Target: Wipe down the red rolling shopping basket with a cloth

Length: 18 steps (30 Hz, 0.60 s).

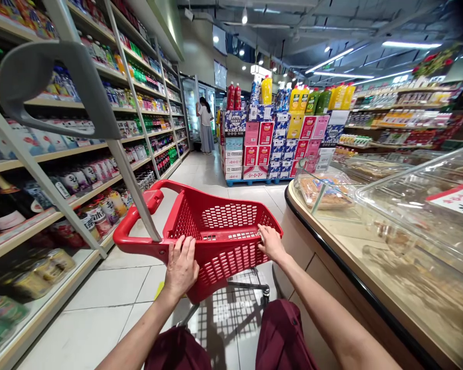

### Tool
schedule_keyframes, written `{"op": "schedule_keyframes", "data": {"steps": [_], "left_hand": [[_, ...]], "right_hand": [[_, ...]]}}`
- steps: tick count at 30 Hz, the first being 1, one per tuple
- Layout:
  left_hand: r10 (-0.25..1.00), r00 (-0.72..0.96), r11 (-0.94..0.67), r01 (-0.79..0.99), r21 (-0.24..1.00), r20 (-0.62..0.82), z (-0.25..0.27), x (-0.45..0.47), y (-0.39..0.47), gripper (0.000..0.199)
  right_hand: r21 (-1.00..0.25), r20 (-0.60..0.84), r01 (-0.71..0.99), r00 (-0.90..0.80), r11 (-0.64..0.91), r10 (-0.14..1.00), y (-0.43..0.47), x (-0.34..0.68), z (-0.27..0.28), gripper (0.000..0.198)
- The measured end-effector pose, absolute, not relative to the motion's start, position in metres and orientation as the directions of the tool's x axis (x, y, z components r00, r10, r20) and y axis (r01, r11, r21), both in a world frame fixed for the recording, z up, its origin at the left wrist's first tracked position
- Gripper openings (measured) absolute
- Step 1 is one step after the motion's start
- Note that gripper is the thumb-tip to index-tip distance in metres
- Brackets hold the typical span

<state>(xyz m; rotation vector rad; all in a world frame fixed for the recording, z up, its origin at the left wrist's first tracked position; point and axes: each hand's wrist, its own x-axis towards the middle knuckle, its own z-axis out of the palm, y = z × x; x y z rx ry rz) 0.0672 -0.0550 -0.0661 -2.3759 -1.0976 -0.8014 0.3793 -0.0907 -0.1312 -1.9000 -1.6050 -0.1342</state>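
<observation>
In front of me stands a red plastic shopping cart (219,267) with latticed walls, turned sideways, its basket holding nothing that I can see. My left hand (182,264) grips the near rim, fingers bent over the edge close to the red handle end. Farther right, my right hand (271,242) is closed on the same rim near the other end, fingers reaching inside. A metal pole (133,190) rises from the cart's left end to a grey plastic loop (96,97) at upper left. Below the basket, part of the wheeled frame shows.
Drink shelves (139,103) line the left side. A curved food counter (324,241) with clear covers runs close along the right. Ahead are stacked drink cartons (258,154) on a blue pallet (250,182). A person (206,126) stands by an open cooler door (191,108).
</observation>
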Motion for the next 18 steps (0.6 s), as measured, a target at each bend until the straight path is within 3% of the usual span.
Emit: {"op": "schedule_keyframes", "data": {"steps": [6,11,15,18], "left_hand": [[0.531,0.520,-0.625,0.774,-0.105,0.669,-0.071,0.061,-0.054,0.050],[0.518,0.524,-0.648,0.756,-0.090,0.676,-0.075,0.061,-0.052,0.054],[0.506,0.527,-0.663,0.744,-0.083,0.682,-0.075,0.067,-0.050,0.055],[0.505,0.538,-0.672,0.736,-0.085,0.675,-0.074,0.075,-0.049,0.053]], "right_hand": [[-0.429,0.386,0.900,0.104,0.078,0.917,-0.105,0.414,-0.123,0.038],[-0.481,0.477,0.875,0.211,0.052,0.853,-0.123,0.414,-0.129,0.016],[-0.488,0.603,0.872,0.304,0.039,0.737,-0.142,0.421,-0.137,0.017],[-0.508,0.613,0.861,0.354,0.010,0.707,-0.146,0.427,-0.146,0.037]]}}
